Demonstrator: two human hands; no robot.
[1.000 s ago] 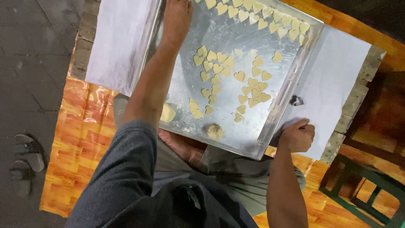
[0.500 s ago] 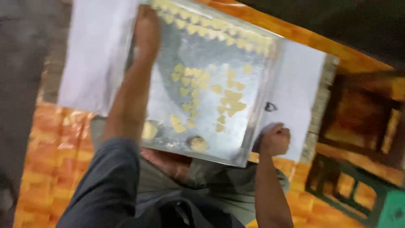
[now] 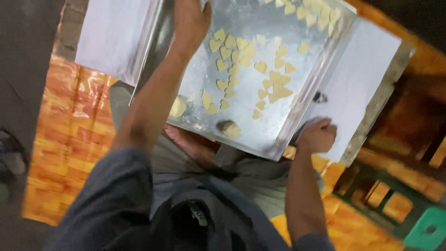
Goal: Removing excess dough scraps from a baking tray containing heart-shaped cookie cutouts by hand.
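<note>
- The left hand [image 3: 190, 18] reaches across the far left part of the tray [image 3: 260, 135]; its fingers run out of the top of the picture, so I cannot tell whether they are spread or closed on anything.
- The right hand [image 3: 317, 136] is curled into a loose fist at the tray's near right corner, knuckles up, on the edge of the white sheet [image 3: 357, 69]; whether it pinches the tray rim or the sheet I cannot tell.
- The tray is a shiny metal sheet, dusted with flour, lying tilted in the picture over the person's lap [image 3: 251, 172] and across the white sheet.
- Pale heart-shaped dough cutouts [image 3: 260, 67] lie scattered over the middle of the tray, some overlapping; a tidy row of them [image 3: 320, 11] runs along the far edge.
- Two lumps of dough [image 3: 230, 129] sit near the tray's near edge, one by the left forearm [image 3: 153, 107].
- A small dark object [image 3: 319, 97] lies on the sheet just beside the tray's right rim.
- Orange-patterned floor [image 3: 69, 139] shows left of the legs.
- A green stool [image 3: 425, 230] stands at the lower right.
</note>
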